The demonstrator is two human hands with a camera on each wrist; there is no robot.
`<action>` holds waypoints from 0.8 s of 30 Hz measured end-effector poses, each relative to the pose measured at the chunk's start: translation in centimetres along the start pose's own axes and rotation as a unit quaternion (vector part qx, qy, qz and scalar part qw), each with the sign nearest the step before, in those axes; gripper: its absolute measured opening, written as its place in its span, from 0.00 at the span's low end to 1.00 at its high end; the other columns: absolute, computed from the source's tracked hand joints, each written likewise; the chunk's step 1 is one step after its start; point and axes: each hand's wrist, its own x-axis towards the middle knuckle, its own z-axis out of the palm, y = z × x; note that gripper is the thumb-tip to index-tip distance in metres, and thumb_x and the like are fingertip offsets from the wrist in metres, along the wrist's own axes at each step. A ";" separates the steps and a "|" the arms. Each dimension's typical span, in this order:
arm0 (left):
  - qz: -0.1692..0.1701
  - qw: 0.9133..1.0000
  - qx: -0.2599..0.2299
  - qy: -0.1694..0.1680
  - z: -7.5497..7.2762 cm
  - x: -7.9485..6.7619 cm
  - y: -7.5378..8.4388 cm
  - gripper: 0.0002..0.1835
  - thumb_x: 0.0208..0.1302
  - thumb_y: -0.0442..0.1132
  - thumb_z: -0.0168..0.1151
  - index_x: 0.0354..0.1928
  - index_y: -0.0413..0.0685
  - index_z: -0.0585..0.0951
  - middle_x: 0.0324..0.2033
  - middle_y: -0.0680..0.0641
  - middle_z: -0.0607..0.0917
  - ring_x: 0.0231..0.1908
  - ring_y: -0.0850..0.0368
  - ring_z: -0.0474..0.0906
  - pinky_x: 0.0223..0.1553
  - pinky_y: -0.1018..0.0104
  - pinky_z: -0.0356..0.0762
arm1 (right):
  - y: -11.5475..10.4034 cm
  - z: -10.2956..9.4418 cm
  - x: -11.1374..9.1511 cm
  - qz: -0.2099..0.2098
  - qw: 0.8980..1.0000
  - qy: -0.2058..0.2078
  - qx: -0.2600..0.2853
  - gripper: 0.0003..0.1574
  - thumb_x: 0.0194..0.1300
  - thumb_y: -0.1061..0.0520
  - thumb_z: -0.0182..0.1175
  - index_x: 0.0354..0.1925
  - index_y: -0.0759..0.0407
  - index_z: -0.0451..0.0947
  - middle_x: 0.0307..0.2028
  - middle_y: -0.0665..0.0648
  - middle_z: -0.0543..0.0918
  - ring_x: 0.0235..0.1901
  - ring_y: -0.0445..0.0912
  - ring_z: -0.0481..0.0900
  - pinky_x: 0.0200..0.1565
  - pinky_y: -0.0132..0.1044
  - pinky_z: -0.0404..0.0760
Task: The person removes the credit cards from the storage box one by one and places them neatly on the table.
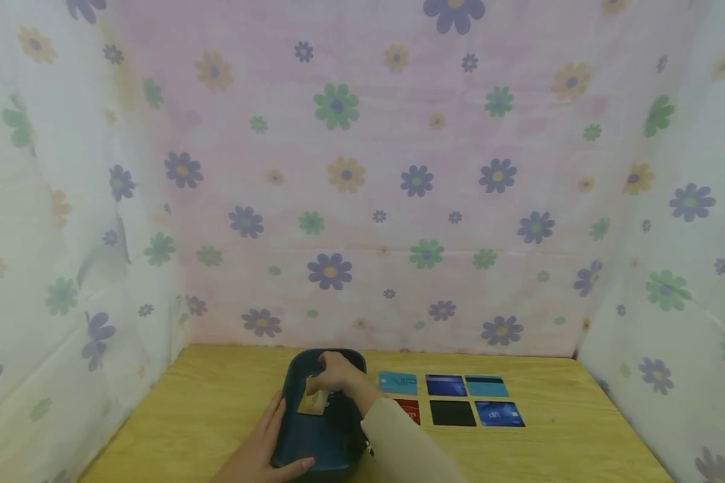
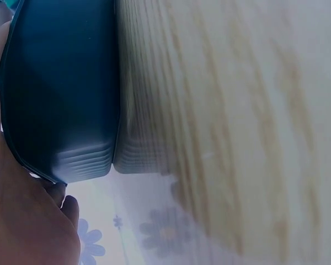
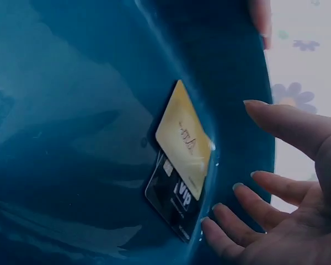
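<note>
A deep dark-blue tray (image 1: 311, 446) stands on the table, with a gold card (image 1: 310, 404) lying inside it. In the right wrist view, the gold card (image 3: 183, 141) partly overlaps a black card marked VIP (image 3: 174, 201) by the tray's wall. My right hand (image 1: 338, 373) reaches into the tray; its fingers are spread beside the cards and hold nothing. My left hand (image 1: 260, 446) rests against the tray, fairly straight fingers along its left side and the thumb at the near rim. The left wrist view shows the tray's outer wall (image 2: 60, 94) beside that hand.
Right of the tray, several cards lie in two rows, among them a light blue card (image 1: 397, 383), a black card (image 1: 452, 413) and a blue VIP card (image 1: 499, 414). A red card (image 1: 409, 410) is partly behind my right sleeve (image 1: 405, 439). Flowered cloth (image 1: 368, 231) surrounds the wooden table (image 1: 556, 416).
</note>
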 end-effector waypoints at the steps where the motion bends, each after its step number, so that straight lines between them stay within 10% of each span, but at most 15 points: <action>1: 0.002 1.000 0.000 0.002 0.0 0.0 0.0 0.62 0.62 0.64 0.67 0.80 0.33 0.45 0.80 0.33 0.40 0.75 0.25 0.50 0.63 0.26 0.64 | -0.1 0.1 0.1 0.004 1.000 -0.002 -0.012 0.42 0.58 0.59 0.75 0.66 0.69 0.71 0.65 0.68 0.74 0.63 0.63 0.73 0.60 0.58 0.77; 10: 0.005 1.000 -0.006 0.009 0.0 0.1 0.0 0.62 0.62 0.63 0.68 0.80 0.32 0.45 0.80 0.32 0.41 0.74 0.25 0.52 0.63 0.28 0.66 | -0.1 1.0 1.3 0.051 0.992 -0.014 -0.118 0.46 0.55 0.55 0.78 0.68 0.65 0.72 0.67 0.69 0.71 0.68 0.68 0.66 0.64 0.63 0.71; 18: 0.004 1.000 -0.009 0.003 -0.1 0.0 0.1 0.62 0.62 0.63 0.68 0.80 0.32 0.45 0.80 0.33 0.40 0.75 0.26 0.51 0.63 0.28 0.66 | -0.4 1.7 0.9 0.067 0.974 -0.025 -0.214 0.31 0.50 0.57 0.81 0.51 0.60 0.80 0.54 0.65 0.72 0.53 0.59 0.66 0.52 0.54 0.76; 24: 0.008 1.000 -0.008 0.005 -0.1 -0.1 0.1 0.62 0.62 0.63 0.68 0.79 0.31 0.46 0.80 0.32 0.40 0.75 0.26 0.51 0.64 0.27 0.65 | -0.7 1.9 0.7 0.081 0.969 -0.014 -0.234 0.52 0.46 0.52 0.84 0.65 0.66 0.71 0.60 0.70 0.69 0.60 0.62 0.67 0.57 0.56 0.77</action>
